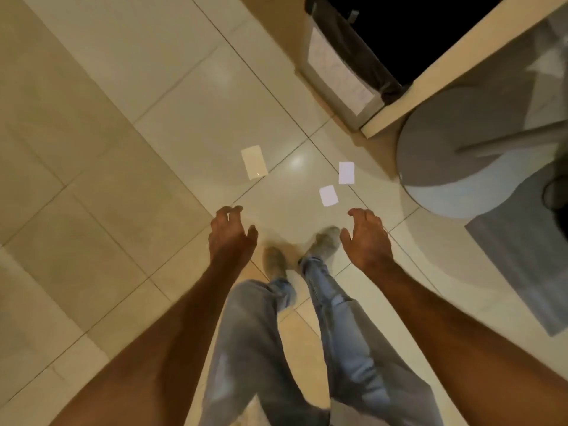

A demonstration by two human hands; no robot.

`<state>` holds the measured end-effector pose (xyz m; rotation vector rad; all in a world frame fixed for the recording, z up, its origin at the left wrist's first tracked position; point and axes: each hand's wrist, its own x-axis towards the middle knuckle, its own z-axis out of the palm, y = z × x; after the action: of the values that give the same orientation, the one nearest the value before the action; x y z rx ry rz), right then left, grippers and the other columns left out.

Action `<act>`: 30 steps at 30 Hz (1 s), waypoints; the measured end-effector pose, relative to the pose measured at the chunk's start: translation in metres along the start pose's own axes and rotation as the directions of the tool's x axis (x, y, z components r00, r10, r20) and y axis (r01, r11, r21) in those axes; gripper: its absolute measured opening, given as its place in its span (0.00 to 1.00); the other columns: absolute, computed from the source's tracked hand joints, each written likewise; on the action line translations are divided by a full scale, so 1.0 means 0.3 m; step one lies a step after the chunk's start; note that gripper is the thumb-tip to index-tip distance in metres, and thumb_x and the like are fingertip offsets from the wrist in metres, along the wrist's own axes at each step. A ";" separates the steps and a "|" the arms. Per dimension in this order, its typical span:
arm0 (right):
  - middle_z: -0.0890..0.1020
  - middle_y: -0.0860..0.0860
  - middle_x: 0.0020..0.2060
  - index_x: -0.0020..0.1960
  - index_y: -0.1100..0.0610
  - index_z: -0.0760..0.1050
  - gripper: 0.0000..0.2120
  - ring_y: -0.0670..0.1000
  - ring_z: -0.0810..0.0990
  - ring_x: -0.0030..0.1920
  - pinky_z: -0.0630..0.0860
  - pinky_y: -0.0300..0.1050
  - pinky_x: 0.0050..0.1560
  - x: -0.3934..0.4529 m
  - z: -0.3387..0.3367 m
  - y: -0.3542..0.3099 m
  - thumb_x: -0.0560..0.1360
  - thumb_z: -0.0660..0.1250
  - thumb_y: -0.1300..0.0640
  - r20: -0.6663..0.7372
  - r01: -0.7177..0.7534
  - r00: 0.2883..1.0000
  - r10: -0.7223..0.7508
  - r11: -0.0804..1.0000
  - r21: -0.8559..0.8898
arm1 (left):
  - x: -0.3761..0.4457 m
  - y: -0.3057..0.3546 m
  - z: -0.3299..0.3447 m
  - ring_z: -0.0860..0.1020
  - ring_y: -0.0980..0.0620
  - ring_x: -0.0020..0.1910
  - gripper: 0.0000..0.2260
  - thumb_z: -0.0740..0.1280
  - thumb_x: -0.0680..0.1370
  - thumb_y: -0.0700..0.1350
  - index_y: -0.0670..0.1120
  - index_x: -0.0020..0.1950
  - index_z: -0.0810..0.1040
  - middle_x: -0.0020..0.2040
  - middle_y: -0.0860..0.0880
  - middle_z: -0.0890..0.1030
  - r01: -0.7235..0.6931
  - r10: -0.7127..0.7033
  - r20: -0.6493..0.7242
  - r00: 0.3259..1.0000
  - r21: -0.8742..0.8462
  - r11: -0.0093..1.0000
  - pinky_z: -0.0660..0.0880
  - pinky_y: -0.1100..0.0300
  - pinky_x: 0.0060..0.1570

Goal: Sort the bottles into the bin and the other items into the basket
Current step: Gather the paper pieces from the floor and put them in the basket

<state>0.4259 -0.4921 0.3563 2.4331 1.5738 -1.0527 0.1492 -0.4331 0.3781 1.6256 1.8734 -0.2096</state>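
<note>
Both forearms [172, 333] extend, left hand [232, 233] and right hand [365, 238] empty.

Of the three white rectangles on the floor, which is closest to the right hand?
The smallest white rectangle, just ahead of the right hand; the other two lie farther ahead.

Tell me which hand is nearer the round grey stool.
Right. The right hand hangs open just left of the round grey stool, while the left hand is farther left, beyond the feet.
</note>
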 end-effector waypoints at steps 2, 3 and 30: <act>0.75 0.56 0.65 0.71 0.55 0.70 0.22 0.59 0.73 0.65 0.76 0.55 0.61 0.089 0.058 0.047 0.79 0.66 0.54 0.001 -0.046 0.999 0.046 0.998 0.037 | 0.094 0.037 0.066 0.69 0.40 0.70 0.26 0.69 0.80 0.49 0.43 0.76 0.69 0.73 0.40 0.70 -0.055 0.055 -0.006 0.998 0.012 0.998 0.73 0.46 0.65; 0.75 0.56 0.65 0.71 0.56 0.70 0.21 0.59 0.73 0.66 0.76 0.55 0.61 0.125 0.091 0.070 0.79 0.66 0.54 0.001 -0.072 0.997 0.072 0.995 0.062 | 0.137 0.054 0.101 0.69 0.41 0.71 0.26 0.69 0.80 0.49 0.43 0.76 0.69 0.73 0.41 0.70 -0.050 0.050 0.006 0.999 -0.005 0.999 0.72 0.47 0.66; 0.71 0.54 0.68 0.73 0.54 0.64 0.25 0.56 0.72 0.68 0.77 0.54 0.62 1.094 1.140 0.577 0.79 0.67 0.52 0.125 -0.319 0.945 0.301 0.932 0.172 | 1.130 0.034 1.448 0.69 0.43 0.67 0.24 0.68 0.78 0.48 0.45 0.72 0.68 0.70 0.44 0.70 -0.391 0.364 0.254 0.896 0.066 0.918 0.75 0.47 0.62</act>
<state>0.4755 -0.4521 -0.1443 2.5904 1.0541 -1.2841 0.3045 -0.3707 -0.1472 1.9154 1.3557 -0.3323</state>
